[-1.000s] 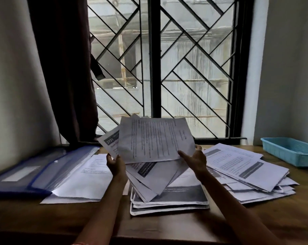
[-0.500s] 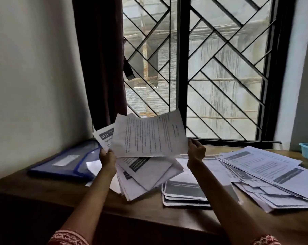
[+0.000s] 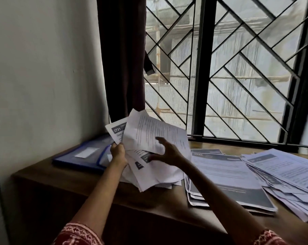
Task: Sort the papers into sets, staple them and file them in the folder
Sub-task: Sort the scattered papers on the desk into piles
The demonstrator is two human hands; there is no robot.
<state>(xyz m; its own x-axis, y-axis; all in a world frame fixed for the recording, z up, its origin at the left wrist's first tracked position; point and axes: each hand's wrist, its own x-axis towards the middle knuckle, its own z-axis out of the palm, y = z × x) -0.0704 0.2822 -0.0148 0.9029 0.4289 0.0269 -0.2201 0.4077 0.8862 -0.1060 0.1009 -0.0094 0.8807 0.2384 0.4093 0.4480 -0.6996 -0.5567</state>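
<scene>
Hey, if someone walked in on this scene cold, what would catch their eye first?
Probably the messy fan of papers raised above the wooden desk, gripped at its left edge by the left hand, while the right hand reaches toward it with spread fingers. Behind it stands a big window with a diagonal metal grille, and more printed sheets sprawl across the desk's right side.

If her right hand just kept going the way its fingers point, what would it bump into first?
Most likely the white printed sheets fanned out in the left hand. The right hand, fingers spread and empty, points left and slightly up at that bundle. From this one view, depth is unclear; it may already brush the lower pages.
</scene>
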